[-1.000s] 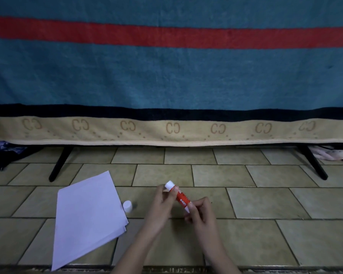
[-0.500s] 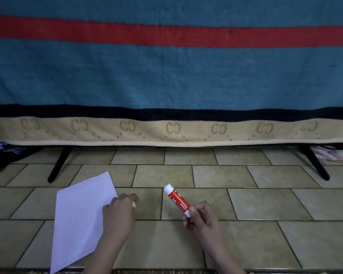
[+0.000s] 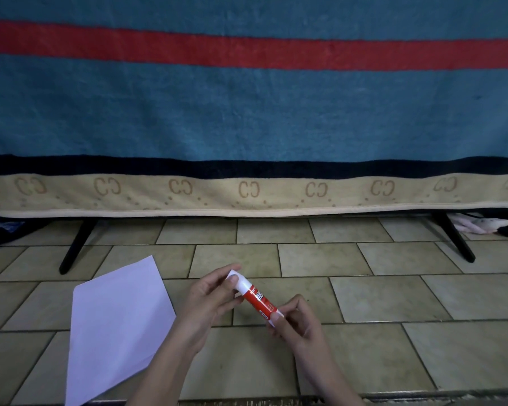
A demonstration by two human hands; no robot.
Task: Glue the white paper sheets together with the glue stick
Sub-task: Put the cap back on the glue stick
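Note:
A red glue stick (image 3: 258, 300) with a white cap (image 3: 237, 279) slants between my hands above the tiled floor. My right hand (image 3: 299, 326) grips its lower end. My left hand (image 3: 208, 300) pinches the white cap at the upper end between thumb and fingers. The white paper sheets (image 3: 118, 326) lie stacked on the floor at the lower left, just left of my left forearm, with no hand on them.
A blue blanket (image 3: 247, 112) with a red stripe and a beige border hangs over a low frame ahead. Its black legs (image 3: 77, 244) (image 3: 455, 238) stand on the floor tiles (image 3: 393, 288). Dark cloth (image 3: 0, 230) lies at far left, pale cloth (image 3: 478, 224) at far right.
My left hand went to the cap beside the paper, lifted it and now holds it on the top of the glue stick. My right hand kept the stick.

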